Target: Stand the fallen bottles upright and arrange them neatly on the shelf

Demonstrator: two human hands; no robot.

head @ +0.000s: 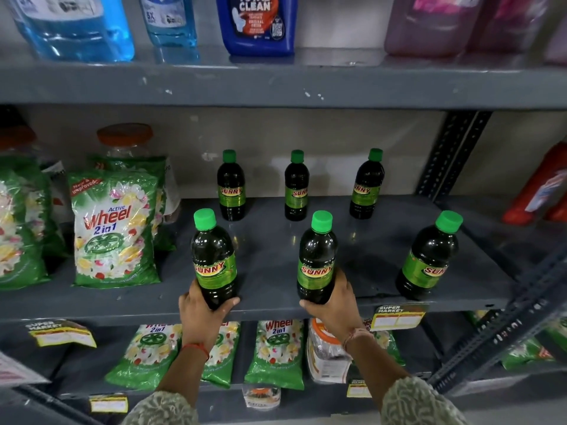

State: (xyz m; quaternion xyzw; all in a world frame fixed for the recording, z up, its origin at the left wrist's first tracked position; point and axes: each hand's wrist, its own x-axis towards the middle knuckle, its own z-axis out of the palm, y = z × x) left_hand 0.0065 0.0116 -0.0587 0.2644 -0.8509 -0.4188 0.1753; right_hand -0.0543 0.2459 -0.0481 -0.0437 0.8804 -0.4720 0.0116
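Several dark bottles with green caps and "SUNNY" labels stand upright on the grey middle shelf (276,240). Three stand in a back row, among them the back left bottle (231,185) and the back right bottle (367,184). Three stand along the front edge. My left hand (202,311) grips the base of the front left bottle (214,259). My right hand (333,305) grips the base of the front middle bottle (317,259). The front right bottle (428,256) stands free, tilted slightly in this wide view.
Green "Wheel" detergent bags (113,231) stand left of the bottles, with a plastic jar (125,139) behind. Blue cleaner bottles (256,23) fill the upper shelf. A red bottle (543,185) sits at the right, past a perforated steel upright (454,148). More bags lie on the lower shelf (273,354).
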